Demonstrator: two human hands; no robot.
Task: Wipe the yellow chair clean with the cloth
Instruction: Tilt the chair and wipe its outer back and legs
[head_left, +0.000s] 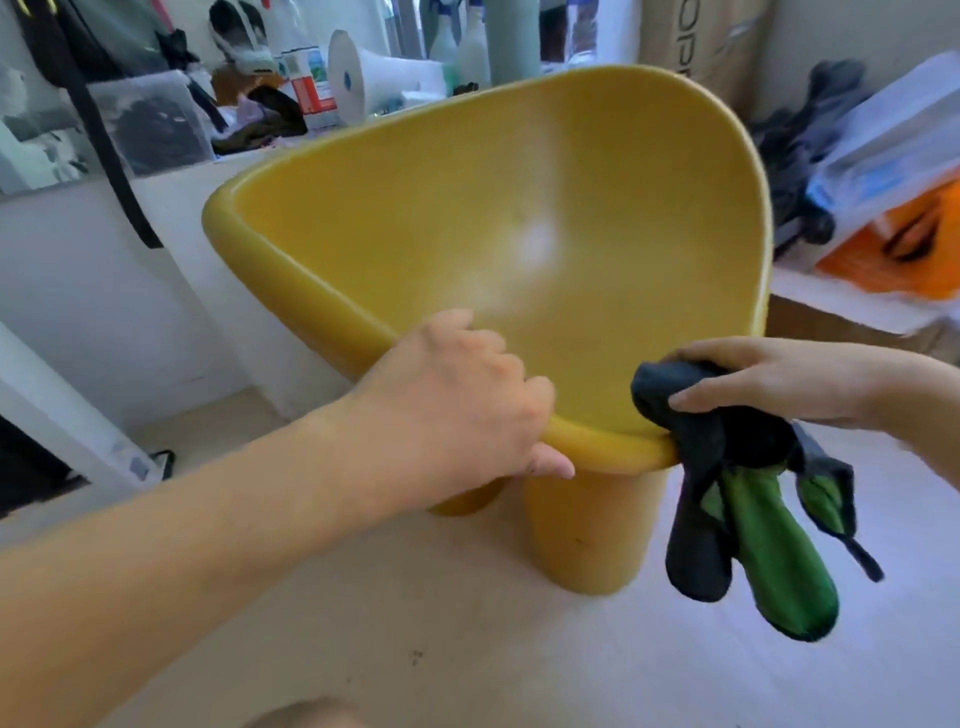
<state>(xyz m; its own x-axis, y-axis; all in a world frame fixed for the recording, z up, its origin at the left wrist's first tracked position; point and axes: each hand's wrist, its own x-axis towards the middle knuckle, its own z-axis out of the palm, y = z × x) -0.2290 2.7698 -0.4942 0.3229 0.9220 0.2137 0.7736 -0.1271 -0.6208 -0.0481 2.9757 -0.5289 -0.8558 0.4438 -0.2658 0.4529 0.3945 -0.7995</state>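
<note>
right hand (779, 379): fingers (727, 356) and thumb pinching bunched dark grey-and-green fabric cloth (737, 441) against front rim corner of glossy yellow moulded plastic chair (519, 208), cloth tails dangling below fingers | left hand (457, 400): fingers curled over same rim, thumb beneath, forearm stretched forward

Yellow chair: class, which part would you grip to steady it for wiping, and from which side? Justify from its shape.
Grip the thick rolled rim of the yellow chair from the near left, as the left hand does: fingers curl over the rounded edge, thumb beneath. That probably leaves the inside open for the right hand and cloth.
</note>
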